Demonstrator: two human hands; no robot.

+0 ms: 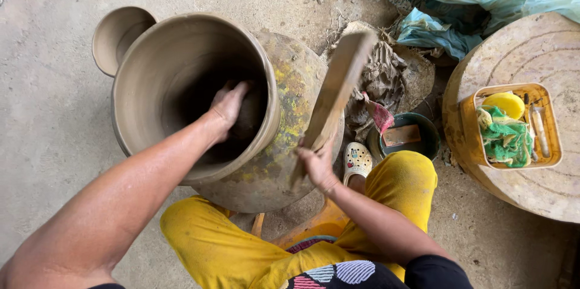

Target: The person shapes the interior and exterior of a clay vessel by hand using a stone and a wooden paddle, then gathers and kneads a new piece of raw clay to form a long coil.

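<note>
the left hand (229,104) reaches deep inside the big clay pot (181,92), pressing something rounded against its inner wall; the right hand (317,165) grips a flat wooden paddle (335,92) just outside that wall. a blow landing off the inside support could likely dent or crack the soft wall.

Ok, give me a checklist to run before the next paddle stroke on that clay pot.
1. Left hand inside the clay pot, against the wall: ok.
2. What the left hand holds inside: cannot tell.
3. Right hand grip on wooden paddle: ok.
4. Paddle lifted off the pot's outer wall: ok.
5. Pot rim round, unbroken: ok.
6. Small bowl at the rim, touching or apart: cannot tell.
</note>
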